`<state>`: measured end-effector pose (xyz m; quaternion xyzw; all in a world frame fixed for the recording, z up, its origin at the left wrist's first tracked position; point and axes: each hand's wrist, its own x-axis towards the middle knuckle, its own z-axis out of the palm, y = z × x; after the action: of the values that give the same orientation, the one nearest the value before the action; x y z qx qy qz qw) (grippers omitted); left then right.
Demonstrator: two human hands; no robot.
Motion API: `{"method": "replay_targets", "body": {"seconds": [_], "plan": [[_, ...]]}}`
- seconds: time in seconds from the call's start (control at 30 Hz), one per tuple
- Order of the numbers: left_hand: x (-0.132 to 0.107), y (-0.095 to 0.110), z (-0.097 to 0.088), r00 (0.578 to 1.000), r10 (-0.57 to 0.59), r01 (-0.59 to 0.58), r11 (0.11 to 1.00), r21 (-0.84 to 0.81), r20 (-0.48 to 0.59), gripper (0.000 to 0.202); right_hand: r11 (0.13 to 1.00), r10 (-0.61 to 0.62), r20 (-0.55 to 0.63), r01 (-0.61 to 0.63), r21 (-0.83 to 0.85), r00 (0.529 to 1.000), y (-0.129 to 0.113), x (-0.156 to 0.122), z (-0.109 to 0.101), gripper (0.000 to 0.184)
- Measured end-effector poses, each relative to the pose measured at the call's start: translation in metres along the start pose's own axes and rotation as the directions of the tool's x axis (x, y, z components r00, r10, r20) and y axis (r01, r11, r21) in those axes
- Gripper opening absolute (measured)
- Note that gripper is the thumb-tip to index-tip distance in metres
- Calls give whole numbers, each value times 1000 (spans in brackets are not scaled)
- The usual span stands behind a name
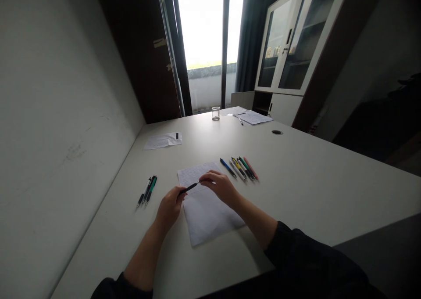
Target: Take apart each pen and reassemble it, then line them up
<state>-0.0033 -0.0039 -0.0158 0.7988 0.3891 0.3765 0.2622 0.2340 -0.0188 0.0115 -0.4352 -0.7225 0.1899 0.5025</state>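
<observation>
My left hand point(170, 207) is closed around the rear part of a black pen point(189, 188), which points up and to the right. At the pen's front end, my right hand point(217, 185) has its fingers pinched together; the small piece between them is too small to name. Both hands are above a sheet of paper point(210, 220) with handwriting on its upper part. To the right of the sheet lie a blue pen point(228, 167) and several other pens in a row, among them a yellow pen point(238, 167) and a pink one point(251, 168).
Left of the sheet lies a small group of pens point(147, 191). Farther back are a paper with a dark strip point(163, 140), a clear glass point(215, 113), a stack of papers point(254, 117) and a cable hole point(276, 132). A wall point(66, 136) borders the table's left edge.
</observation>
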Motion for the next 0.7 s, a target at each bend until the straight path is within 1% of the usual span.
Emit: {"method": "replay_targets", "body": {"seconds": [0.23,0.47,0.6,0.7], "plan": [[0,3,-1,1000,13,-13,1000,23,25,15,999,-31,27,31,-27,999,3,0,1,11],[-1,4,-2,998,53,-60,985,161,46,17,994,-99,70,102,-47,993,8,-3,6,10],[-1,6,-4,996,76,-86,971,222,53,17,987,-107,90,117,-112,990,9,-4,8,12],[-1,7,-4,993,101,-111,965,237,56,17,974,-102,117,123,-192,988,8,-5,8,21]]}}
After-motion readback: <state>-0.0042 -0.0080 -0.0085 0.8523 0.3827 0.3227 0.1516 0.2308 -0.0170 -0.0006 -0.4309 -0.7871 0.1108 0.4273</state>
